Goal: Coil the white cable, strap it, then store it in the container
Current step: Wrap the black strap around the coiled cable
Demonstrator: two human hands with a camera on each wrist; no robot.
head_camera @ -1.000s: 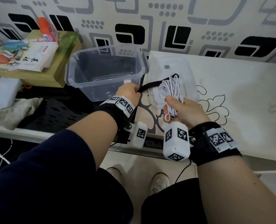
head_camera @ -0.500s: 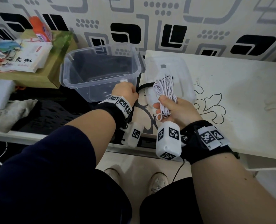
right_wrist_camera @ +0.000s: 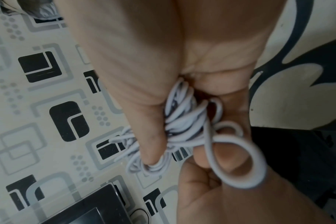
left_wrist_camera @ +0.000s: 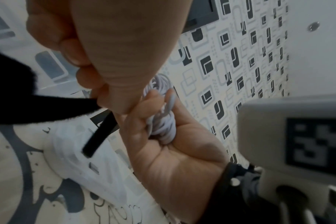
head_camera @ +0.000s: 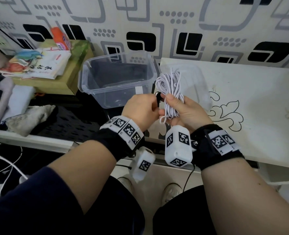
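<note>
- White cable (head_camera: 170, 92), already coiled into a bundle, sits upright in my right hand (head_camera: 184, 112); the fingers are curled round its middle with the thumb pressed on the front. I judge that grip is there to keep the loops from springing apart while the strap goes on.
- One small loop hangs out below the fist, and the upper loops fan out above it.
- My left hand (head_camera: 140, 109) pinches the black strap (head_camera: 158, 100) right beside the bundle, fingers closed on it. In the left wrist view the strap (left_wrist_camera: 48, 109) runs out from the pinch with a short tail hanging down.
- I cannot tell whether the strap has gone round the coil yet; the hands hide that side.
- Both hands are held touching, above the front edge of the worktop (head_camera: 242, 116), so the strap end can be passed from one to the other without letting go of the coil.
- The clear plastic container (head_camera: 118, 78) stands open just off the worktop's left edge, near the left hand, with nothing inside that I can see. By my reading, storing is the step left after strapping.
- What I take for its lid (head_camera: 196, 85) lies flat on the worktop behind the bundle, towards the back left corner.
- The worktop is pale with a dark floral outline; the wall behind carries black and grey squares. To the left, books (head_camera: 37, 67) lie on a wooden box.
</note>
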